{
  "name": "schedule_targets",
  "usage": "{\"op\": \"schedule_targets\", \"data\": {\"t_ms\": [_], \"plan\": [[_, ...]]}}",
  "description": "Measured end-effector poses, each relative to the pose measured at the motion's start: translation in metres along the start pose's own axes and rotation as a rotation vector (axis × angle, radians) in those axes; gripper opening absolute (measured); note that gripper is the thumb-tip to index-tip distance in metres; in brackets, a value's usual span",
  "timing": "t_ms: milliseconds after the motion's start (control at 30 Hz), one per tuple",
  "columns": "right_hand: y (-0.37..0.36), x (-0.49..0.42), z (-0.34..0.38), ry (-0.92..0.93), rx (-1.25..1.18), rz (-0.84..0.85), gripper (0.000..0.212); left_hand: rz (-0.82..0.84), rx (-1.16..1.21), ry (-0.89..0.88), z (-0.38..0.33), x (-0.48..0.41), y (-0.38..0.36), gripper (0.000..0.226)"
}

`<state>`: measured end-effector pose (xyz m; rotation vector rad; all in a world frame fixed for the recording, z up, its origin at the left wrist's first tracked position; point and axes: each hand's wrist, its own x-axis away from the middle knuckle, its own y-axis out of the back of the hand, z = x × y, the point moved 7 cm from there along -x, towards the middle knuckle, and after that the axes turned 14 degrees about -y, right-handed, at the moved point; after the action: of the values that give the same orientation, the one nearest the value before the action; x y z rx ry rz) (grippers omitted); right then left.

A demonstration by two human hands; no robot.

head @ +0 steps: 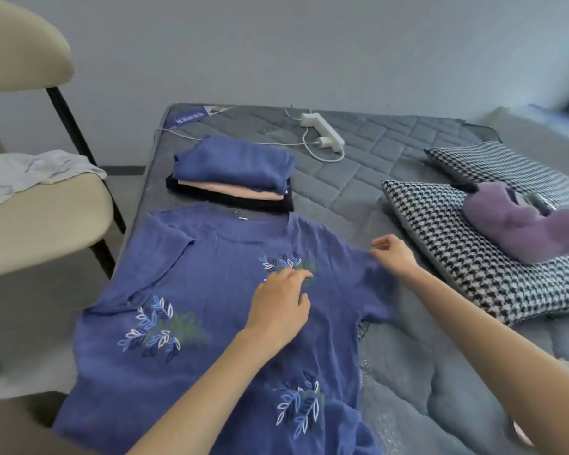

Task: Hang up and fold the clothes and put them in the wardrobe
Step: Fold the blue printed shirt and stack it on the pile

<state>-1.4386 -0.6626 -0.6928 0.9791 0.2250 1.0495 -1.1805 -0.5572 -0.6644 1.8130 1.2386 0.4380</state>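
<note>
Blue shirt point(211, 323) flat, front up, on mattress point(391, 152), collar toward folded stack point(234, 172). Fabric looks thin, soft, light: no stiffness, likely sags and creases if lifted at one point. Best hold: sleeve edge or hem, two points. Left hand point(281, 307) rests on chest by leaf embroidery, fingers loose, pinning cloth. Right hand point(393, 254) at right sleeve point(368, 290) end, fingers curled, apparently pinching edge. Shirt body lies left of pinch, toward wearer.

Blue shirt point(211, 323) hem cut by bottom edge, chair point(30, 218) cropped at left, label point(191, 118) print upper centre illegible — perhaps too blurred
</note>
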Motion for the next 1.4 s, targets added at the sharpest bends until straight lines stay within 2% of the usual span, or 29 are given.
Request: {"op": "schedule_targets", "data": {"t_ms": [67, 167, 233, 333, 500, 567, 700, 767, 867, 933, 1033, 1100, 1233, 1400], "plan": [[0.002, -0.014, -0.024, -0.092, -0.019, 0.010, 0.032, 0.084, -0.013, -0.045, -0.017, -0.007, -0.027, 0.042], [-0.003, -0.027, -0.052, -0.232, -0.129, 0.055, 0.020, 0.180, -0.041, -0.085, -0.034, -0.018, -0.059, 0.044], [-0.007, -0.037, -0.063, -0.291, -0.148, 0.052, 0.034, 0.212, -0.064, -0.105, -0.043, -0.025, -0.075, 0.047], [-0.010, -0.046, -0.064, -0.270, -0.145, 0.085, 0.048, 0.244, -0.118, -0.143, -0.056, -0.035, -0.096, 0.051], [-0.020, -0.052, -0.057, -0.203, -0.211, 0.239, 0.028, 0.241, -0.274, -0.170, -0.064, -0.049, -0.119, 0.055], [-0.022, -0.054, -0.057, -0.176, -0.195, 0.244, 0.026, 0.226, -0.315, -0.162, -0.065, -0.053, -0.125, 0.053], [-0.024, -0.051, -0.058, -0.151, -0.065, 0.185, 0.016, 0.204, -0.357, -0.168, -0.075, -0.060, -0.133, 0.031], [-0.022, -0.049, -0.057, -0.157, -0.112, 0.220, 0.021, 0.160, -0.344, -0.175, -0.078, -0.064, -0.131, 0.021], [-0.011, -0.044, -0.053, -0.208, -0.236, 0.289, 0.026, 0.022, -0.222, -0.172, -0.079, -0.064, -0.117, 0.016], [0.001, -0.043, -0.044, -0.173, -0.262, 0.264, 0.029, -0.073, -0.085, -0.125, -0.077, -0.059, -0.107, 0.014], [0.019, -0.040, -0.020, -0.051, -0.222, 0.191, 0.031, -0.200, 0.162, 0.024, -0.070, -0.046, -0.097, 0.005], [0.023, -0.035, -0.002, -0.013, -0.215, 0.177, 0.032, -0.252, 0.316, 0.141, -0.060, -0.038, -0.095, 0.010], [0.010, -0.019, 0.034, -0.001, -0.261, 0.236, 0.032, -0.282, 0.586, 0.368, -0.031, -0.021, -0.094, 0.016], [-0.042, 0.012, 0.069, -0.016, -0.222, 0.451, 0.029, -0.214, 0.784, 0.541, 0.006, 0.005, -0.101, 0.015]]}}
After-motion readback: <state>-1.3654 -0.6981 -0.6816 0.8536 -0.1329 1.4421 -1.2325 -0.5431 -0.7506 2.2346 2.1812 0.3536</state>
